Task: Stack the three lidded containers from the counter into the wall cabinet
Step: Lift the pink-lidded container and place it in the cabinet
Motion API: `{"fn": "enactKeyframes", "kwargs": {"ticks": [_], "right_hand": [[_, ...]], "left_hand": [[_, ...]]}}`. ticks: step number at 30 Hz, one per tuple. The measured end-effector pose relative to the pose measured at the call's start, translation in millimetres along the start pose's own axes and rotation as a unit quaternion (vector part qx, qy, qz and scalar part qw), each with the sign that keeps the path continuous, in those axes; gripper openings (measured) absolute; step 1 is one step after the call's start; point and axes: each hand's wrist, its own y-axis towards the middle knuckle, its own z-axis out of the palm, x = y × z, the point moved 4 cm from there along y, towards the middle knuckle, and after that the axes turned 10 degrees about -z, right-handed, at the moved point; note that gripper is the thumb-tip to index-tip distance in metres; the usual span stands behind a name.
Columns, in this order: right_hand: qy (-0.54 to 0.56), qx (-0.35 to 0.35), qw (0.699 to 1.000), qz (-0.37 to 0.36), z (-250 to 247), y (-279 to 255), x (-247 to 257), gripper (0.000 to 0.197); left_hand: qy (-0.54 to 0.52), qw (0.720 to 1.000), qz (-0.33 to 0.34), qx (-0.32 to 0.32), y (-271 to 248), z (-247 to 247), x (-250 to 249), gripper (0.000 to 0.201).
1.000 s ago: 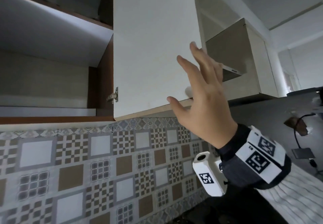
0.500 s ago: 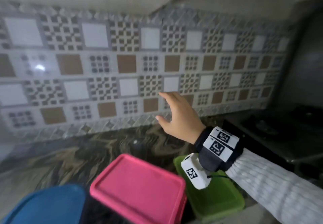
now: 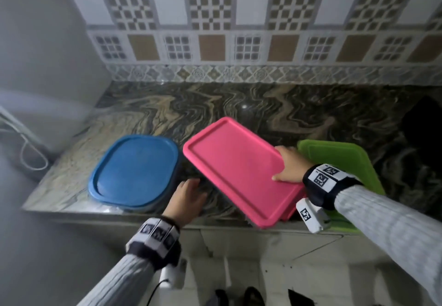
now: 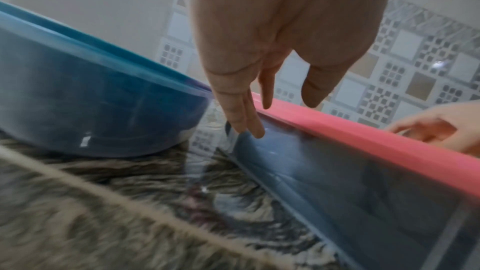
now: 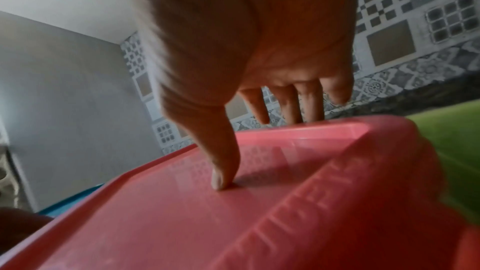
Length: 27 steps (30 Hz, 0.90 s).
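Note:
Three lidded containers stand on the marbled counter (image 3: 263,105): a blue one (image 3: 134,171) on the left, a pink-lidded one (image 3: 239,169) in the middle, a green one (image 3: 334,160) on the right. My right hand (image 3: 284,164) grips the pink lid's right edge. Its thumb (image 5: 221,180) presses on the lid (image 5: 182,223) and its fingers reach down over the far rim. My left hand (image 3: 189,195) hovers with straight fingers (image 4: 249,128) in the gap between the blue tub (image 4: 91,100) and the pink container's clear wall (image 4: 363,192), holding nothing. The wall cabinet is out of view.
A grey appliance side (image 3: 43,66) and a white cable (image 3: 31,152) bound the counter on the left. The tiled backsplash (image 3: 215,42) rises behind, and a dark hob (image 3: 425,133) lies at the far right. The pink container overhangs the counter's front edge (image 3: 119,215).
The view dropped from the open cabinet door to the counter. My right hand came down from the door onto the pink lid, and my left hand has come into view beside it.

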Motion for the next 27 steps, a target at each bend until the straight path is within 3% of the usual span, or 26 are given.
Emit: {"fn": "enactKeyframes", "kwargs": {"ticks": [4,13,18,21,24,27], "right_hand": [[0.039,0.016,0.999,-0.005,8.4,5.4,-16.6,0.089],[0.032,-0.015,0.999,0.02,29.5,-13.5,-19.9,0.103],[0.128,-0.01,0.991,0.024,52.0,-37.8,-10.9,0.11],[0.171,-0.058,0.984,-0.001,56.2,-43.3,-3.2,0.113],[0.223,-0.102,0.969,-0.031,54.2,-51.5,6.9,0.097],[0.253,-0.168,0.952,-0.043,48.6,-57.4,15.6,0.077]], "left_hand": [[-0.027,0.999,-0.013,0.02,23.7,17.6,-15.1,0.033],[-0.002,0.997,-0.053,0.062,41.6,15.4,-43.0,0.064],[-0.006,0.997,-0.063,0.038,42.5,2.3,-37.4,0.032],[-0.049,0.996,-0.062,0.028,32.6,0.9,-30.3,0.049],[-0.112,0.991,-0.046,0.055,17.2,1.0,-22.0,0.07],[-0.182,0.98,-0.042,0.065,5.7,-5.6,-20.2,0.077]]}}
